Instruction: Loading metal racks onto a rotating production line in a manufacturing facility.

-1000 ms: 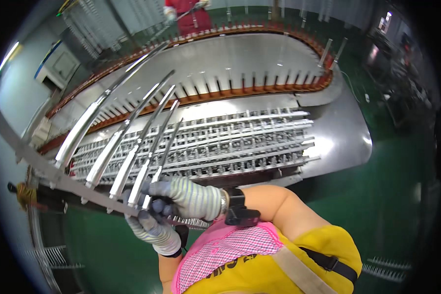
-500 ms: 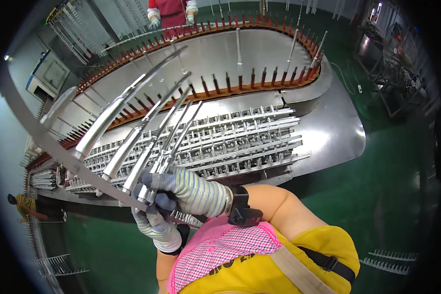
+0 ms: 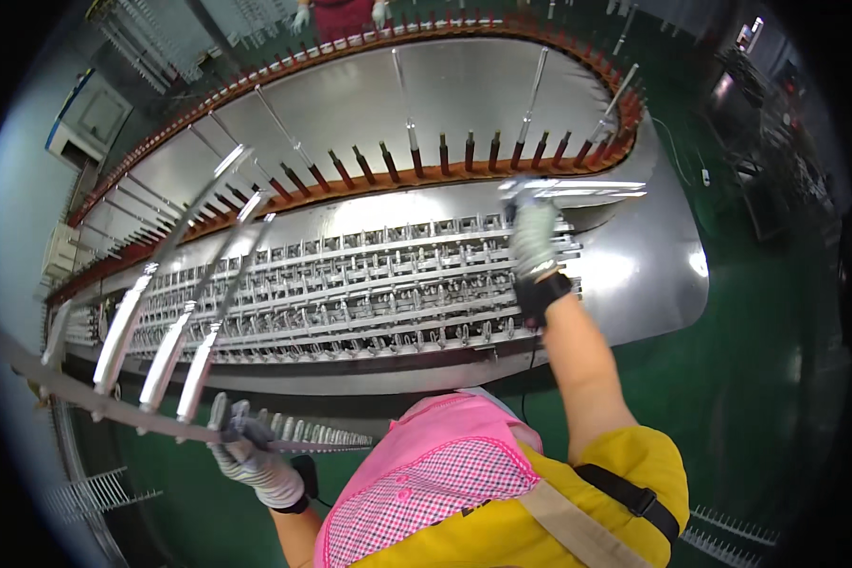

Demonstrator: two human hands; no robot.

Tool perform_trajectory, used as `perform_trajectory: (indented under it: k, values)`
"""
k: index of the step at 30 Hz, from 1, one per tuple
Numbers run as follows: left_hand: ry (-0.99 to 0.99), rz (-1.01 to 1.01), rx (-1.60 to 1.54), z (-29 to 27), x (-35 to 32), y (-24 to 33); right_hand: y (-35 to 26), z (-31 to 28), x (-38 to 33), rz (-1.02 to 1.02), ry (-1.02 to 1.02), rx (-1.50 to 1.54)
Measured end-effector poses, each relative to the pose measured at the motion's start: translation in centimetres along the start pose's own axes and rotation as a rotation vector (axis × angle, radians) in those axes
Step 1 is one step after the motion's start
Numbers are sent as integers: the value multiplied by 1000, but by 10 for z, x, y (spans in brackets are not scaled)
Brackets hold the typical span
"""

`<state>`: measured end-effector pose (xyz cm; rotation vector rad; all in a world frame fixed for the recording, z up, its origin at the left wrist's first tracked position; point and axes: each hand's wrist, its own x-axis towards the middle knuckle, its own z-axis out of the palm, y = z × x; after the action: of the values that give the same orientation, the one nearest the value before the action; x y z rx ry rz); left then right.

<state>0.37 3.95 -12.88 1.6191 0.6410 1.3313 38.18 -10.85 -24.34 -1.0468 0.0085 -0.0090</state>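
Observation:
My right hand [image 3: 535,222], in a striped grey glove, is stretched out to the far right over the steel table. Its fingers are closed around shiny metal knives [image 3: 601,188], which lie level and are smeared by motion. At the lower left my gloved left hand [image 3: 256,459] closes on a long curved metal rack bar [image 3: 133,414]. Several bright table knives [image 3: 175,341] stand tilted on that bar left of the hand, thick handles down and blades up. Bare pegs [image 3: 317,434] line the bar to the hand's right.
Rows of metal racks [image 3: 369,293] cover the near part of the steel table [image 3: 625,275]. Behind them runs an oval conveyor track [image 3: 483,170] with upright red-brown holders, some carrying thin metal pieces. Across it stands a person in a red apron [image 3: 343,17].
My right hand has left the rack bar and swung far right with knives in it. Fewer knives stand beside my left hand, which has moved slightly down and left with the bar.

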Motion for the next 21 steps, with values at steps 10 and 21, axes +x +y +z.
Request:
perform_trajectory:
  k: [10,21]
  values:
    - [190,69,254,14,-17,6,0,-13,152,-176,-100,-1253]
    - [240,48,207,18,-17,-8,57,-38,104,-152,-385,-869]
